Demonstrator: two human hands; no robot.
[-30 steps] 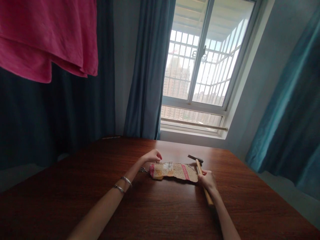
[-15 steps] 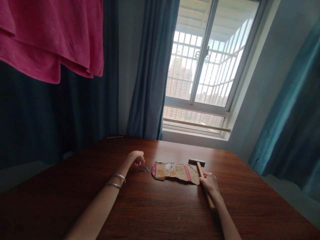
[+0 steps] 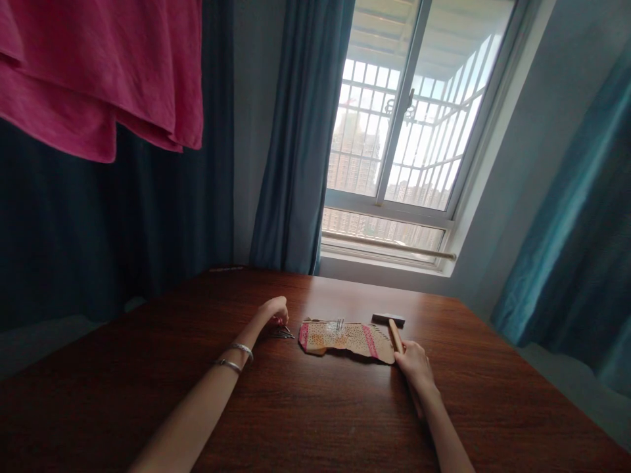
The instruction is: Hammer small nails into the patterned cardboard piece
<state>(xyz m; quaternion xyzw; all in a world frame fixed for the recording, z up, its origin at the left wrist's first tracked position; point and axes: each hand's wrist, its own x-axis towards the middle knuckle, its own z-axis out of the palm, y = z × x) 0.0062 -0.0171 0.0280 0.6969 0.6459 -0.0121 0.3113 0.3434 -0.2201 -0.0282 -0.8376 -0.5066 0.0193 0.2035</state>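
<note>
At the small pile of nails (image 3: 282,334) my left hand (image 3: 275,309) is bent down, fingertips pinched on what looks like a nail; the fingers are partly hidden. My right hand (image 3: 415,365) grips the wooden handle of a hammer (image 3: 396,336), whose dark head rests on the table beyond the hand. Between the hands lies a flat, torn piece of cardboard (image 3: 340,336) with pink bands and many dark specks. Several nails (image 3: 340,324) stand upright near its far edge, and a slanted row of dark marks or nails shows by its right end.
All of this lies on a brown wooden table (image 3: 315,420). Behind it are a barred window (image 3: 394,151) and a blue curtain (image 3: 296,144). A pink cloth (image 3: 103,79) hangs at upper left, and another curtain (image 3: 566,217) is on the right.
My left hand has shifted slightly right over the nails. My right hand has moved a little along the hammer handle; the hammer and cardboard stay in place.
</note>
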